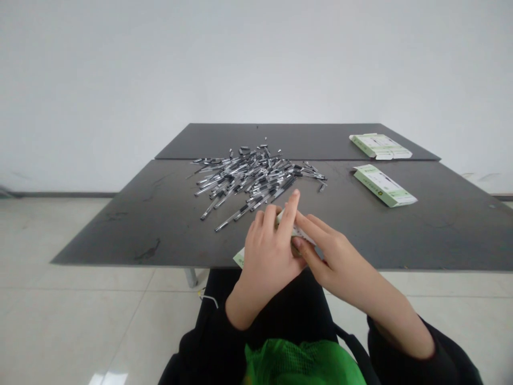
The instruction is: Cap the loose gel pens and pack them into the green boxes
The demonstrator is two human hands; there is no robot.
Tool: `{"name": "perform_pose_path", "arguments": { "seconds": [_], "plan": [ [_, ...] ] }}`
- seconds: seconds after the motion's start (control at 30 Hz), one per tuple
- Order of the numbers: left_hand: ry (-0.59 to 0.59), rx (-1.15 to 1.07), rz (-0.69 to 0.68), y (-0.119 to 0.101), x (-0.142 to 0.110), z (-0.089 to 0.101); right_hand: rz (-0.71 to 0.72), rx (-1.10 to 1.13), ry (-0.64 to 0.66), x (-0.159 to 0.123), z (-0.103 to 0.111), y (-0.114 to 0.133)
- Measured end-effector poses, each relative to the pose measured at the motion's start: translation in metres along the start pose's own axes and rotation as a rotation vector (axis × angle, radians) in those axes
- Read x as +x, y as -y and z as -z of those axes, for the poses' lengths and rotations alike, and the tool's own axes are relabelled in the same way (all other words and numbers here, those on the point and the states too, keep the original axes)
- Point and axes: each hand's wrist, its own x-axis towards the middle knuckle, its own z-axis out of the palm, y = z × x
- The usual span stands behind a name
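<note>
Both hands are together at the table's front edge, around a small green-and-white cardboard box that they mostly cover. My left hand lies over the box with its fingers curved round it and the index finger reaching forward. From the right, my right hand pinches the box's end between thumb and fingers. Whether anything is inside the box is hidden. Just beyond the hands spreads a loose heap of clear pens with black caps, lying in many directions.
On the dark table, a green-and-white box lies at the right. Behind it lies another flat carton with flaps out, near the seam between two tabletops. A few short loose pieces lie at the heap's far side. A white wall stands behind.
</note>
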Motion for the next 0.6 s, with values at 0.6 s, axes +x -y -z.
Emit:
{"name": "perform_pose_path", "arguments": {
  "seconds": [0.6],
  "plan": [
    [-0.072,-0.282,0.165,-0.003,0.012,0.011,-0.056,0.33,-0.345,-0.007,-0.025,-0.007]
  ]
}}
